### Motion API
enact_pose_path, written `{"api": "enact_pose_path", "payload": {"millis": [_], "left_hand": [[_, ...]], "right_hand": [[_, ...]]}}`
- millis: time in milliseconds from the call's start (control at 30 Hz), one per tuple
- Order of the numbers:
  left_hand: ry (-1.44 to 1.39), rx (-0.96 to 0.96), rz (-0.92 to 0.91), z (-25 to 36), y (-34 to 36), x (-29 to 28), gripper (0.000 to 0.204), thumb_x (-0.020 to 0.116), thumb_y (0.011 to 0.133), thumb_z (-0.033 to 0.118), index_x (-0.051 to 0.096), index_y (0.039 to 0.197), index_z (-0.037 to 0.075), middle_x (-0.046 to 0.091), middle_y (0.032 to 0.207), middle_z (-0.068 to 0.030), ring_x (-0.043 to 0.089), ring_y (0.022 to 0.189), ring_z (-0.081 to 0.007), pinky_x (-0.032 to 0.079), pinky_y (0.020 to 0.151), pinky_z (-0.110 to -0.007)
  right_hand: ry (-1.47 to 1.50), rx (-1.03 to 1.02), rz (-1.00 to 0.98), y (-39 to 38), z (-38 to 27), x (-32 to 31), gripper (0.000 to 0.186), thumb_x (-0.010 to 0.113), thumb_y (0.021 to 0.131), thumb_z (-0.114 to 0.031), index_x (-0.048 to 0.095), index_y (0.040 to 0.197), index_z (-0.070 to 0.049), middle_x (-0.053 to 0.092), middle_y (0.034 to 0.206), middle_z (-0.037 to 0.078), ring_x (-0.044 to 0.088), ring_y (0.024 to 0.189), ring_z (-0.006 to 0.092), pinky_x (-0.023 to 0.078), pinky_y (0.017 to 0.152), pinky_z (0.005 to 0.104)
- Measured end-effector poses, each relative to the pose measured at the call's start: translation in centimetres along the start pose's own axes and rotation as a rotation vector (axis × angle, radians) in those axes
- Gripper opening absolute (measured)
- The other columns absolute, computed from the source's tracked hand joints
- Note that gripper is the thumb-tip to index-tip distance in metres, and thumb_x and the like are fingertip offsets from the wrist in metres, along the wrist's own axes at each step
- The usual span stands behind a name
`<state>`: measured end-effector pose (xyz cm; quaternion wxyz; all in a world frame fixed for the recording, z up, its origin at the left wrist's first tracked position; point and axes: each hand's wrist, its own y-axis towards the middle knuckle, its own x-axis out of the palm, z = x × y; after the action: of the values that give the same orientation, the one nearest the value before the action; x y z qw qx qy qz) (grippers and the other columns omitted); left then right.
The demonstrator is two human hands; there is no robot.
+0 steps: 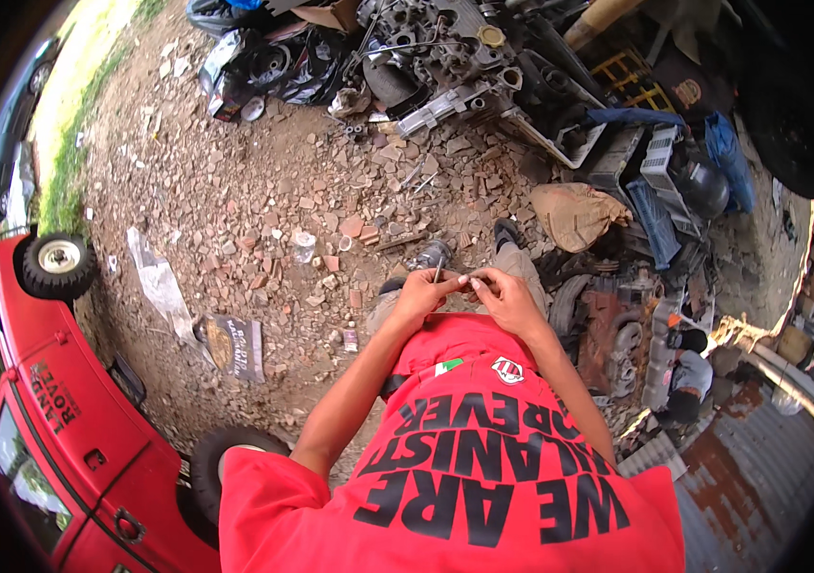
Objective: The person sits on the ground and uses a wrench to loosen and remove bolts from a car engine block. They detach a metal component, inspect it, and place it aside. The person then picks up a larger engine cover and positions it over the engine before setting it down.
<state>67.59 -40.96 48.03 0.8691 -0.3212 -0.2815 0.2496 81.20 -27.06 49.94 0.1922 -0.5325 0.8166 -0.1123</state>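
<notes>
In front of my waist, both hands meet with bent fingers. My left hand [419, 296] is closed, and a thin rod-like metal piece [439, 270] sticks up from its fingers. Beside it, my right hand [505, 300] pinches thumb against fingers, its tips almost touching those of the left. Something small and dark sits at these fingertips, too small to name. Below the hands show my shoes [434, 254] on the stony ground [283, 229].
A heap of greasy engine parts [464, 76] lies ahead, with black plastic bags [283, 67] to its left. A brown sack [579, 215] and a rusty engine block [617, 334] are on the right. At left stands a red off-road car [73, 401]. Corrugated metal sheets [732, 487] lie at lower right.
</notes>
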Motion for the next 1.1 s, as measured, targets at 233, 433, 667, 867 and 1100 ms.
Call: {"api": "enact_pose_path", "payload": {"millis": [233,433,667,867,1100], "left_hand": [[-0.172,0.129,0.289,-2.0,8.1,10.9,0.02,0.07,0.092,0.025,0.075,0.092,0.005,0.067,0.07,0.0019,0.043,0.05,-0.0013,0.03,0.045,-0.021],[-0.386,0.103,0.39,-1.5,11.8,18.9,0.017,0.069,0.092,0.021,0.072,0.097,0.005,0.066,0.071,0.002,0.043,0.049,-0.0023,0.031,0.045,-0.021],[-0.52,0.096,0.353,-2.5,13.4,20.2,0.02,0.069,0.09,0.021,0.069,0.101,0.004,0.066,0.073,0.0006,0.045,0.047,-0.0028,0.03,0.041,-0.02],[-0.624,0.163,0.448,-2.7,12.5,19.4,0.018,0.068,0.091,0.019,0.067,0.102,0.004,0.067,0.077,-0.0004,0.044,0.044,-0.0033,0.031,0.04,-0.02],[-0.771,0.301,0.601,-6.4,14.1,17.4,0.021,0.066,0.094,0.022,0.062,0.107,0.006,0.066,0.075,0.0003,0.039,0.041,-0.0015,0.027,0.038,-0.021]], "right_hand": [[-0.144,-0.056,-0.259,6.1,3.1,-12.9,0.025,0.062,0.092,-0.012,0.065,0.112,0.002,0.069,0.094,0.016,0.069,0.077,0.0227,0.053,0.068,0.0321],[-0.269,-0.103,-0.391,8.0,2.6,-20.6,0.029,0.066,0.09,-0.011,0.065,0.116,0.0,0.067,0.102,0.015,0.068,0.083,0.0229,0.055,0.071,0.033],[-0.361,-0.194,-0.502,8.4,2.8,-23.0,0.032,0.069,0.087,-0.006,0.063,0.118,0.0,0.065,0.098,0.014,0.066,0.079,0.0224,0.054,0.07,0.0327],[-0.372,-0.213,-0.604,11.3,3.0,-21.0,0.028,0.07,0.085,-0.004,0.066,0.113,0.0,0.066,0.098,0.012,0.066,0.078,0.02,0.054,0.069,0.032],[-0.392,-0.107,-0.638,13.9,4.5,-16.6,0.03,0.074,0.084,-0.008,0.066,0.112,-0.002,0.069,0.091,0.012,0.067,0.075,0.0181,0.053,0.066,0.03]]}}
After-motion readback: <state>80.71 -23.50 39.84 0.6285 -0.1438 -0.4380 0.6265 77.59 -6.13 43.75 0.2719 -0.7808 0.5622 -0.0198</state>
